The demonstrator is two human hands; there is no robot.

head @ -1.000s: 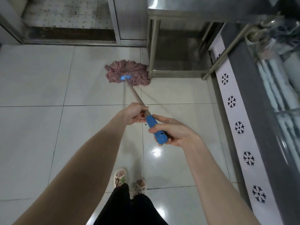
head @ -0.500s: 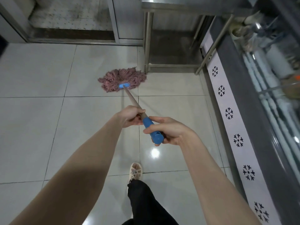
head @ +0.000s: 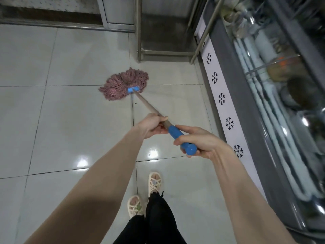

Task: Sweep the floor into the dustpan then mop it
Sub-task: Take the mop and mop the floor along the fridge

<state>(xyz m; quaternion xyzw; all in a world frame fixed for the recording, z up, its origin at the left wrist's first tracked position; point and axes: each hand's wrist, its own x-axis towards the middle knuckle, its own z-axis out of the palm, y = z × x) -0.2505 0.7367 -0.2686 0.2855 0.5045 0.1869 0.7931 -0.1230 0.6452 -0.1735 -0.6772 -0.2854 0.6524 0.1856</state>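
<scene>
A pink string mop head [head: 123,83] with a blue clamp lies spread on the pale tiled floor [head: 61,120], just in front of a steel table leg. Its wooden shaft [head: 146,104] runs back towards me and ends in a blue grip [head: 182,140]. My left hand [head: 153,126] grips the shaft just above the blue part. My right hand [head: 198,141] is wrapped round the blue end. No dustpan is in view.
A steel table frame [head: 139,32] stands at the back. A glass-fronted chiller [head: 263,103] with a white snowflake strip [head: 221,99] runs along the right. A small dark speck [head: 135,103] lies on the tile near the mop. My sandalled feet [head: 154,182] are below.
The mop head has been drawn back towards me, away from the table leg, and I have stepped backwards. Both hands keep their hold on the handle.
</scene>
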